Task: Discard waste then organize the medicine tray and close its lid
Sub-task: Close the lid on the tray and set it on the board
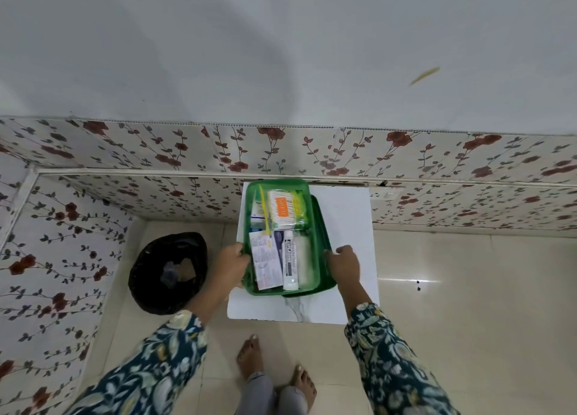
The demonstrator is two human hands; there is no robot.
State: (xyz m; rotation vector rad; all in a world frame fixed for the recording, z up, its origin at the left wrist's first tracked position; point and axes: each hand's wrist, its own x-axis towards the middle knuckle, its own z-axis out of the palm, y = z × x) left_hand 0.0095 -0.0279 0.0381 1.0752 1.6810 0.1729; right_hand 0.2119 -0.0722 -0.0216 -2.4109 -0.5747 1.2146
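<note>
A green medicine tray point(313, 260) sits on a small white table point(346, 227), partly over its green lid point(323, 227), which shows along the tray's right side. Inside lie a white tube point(290, 261), a printed leaflet point(265, 260), a pack of cotton buds point(284, 210), a yellow stick point(264, 210) and small boxes. My left hand point(232, 263) grips the tray's left rim. My right hand point(343, 263) grips the right edge, where tray and lid meet.
A black-lined waste bin point(168, 272) with scraps inside stands on the floor left of the table. Floral wall panels close in behind and to the left. My bare feet point(274, 367) stand on beige tiles in front of the table.
</note>
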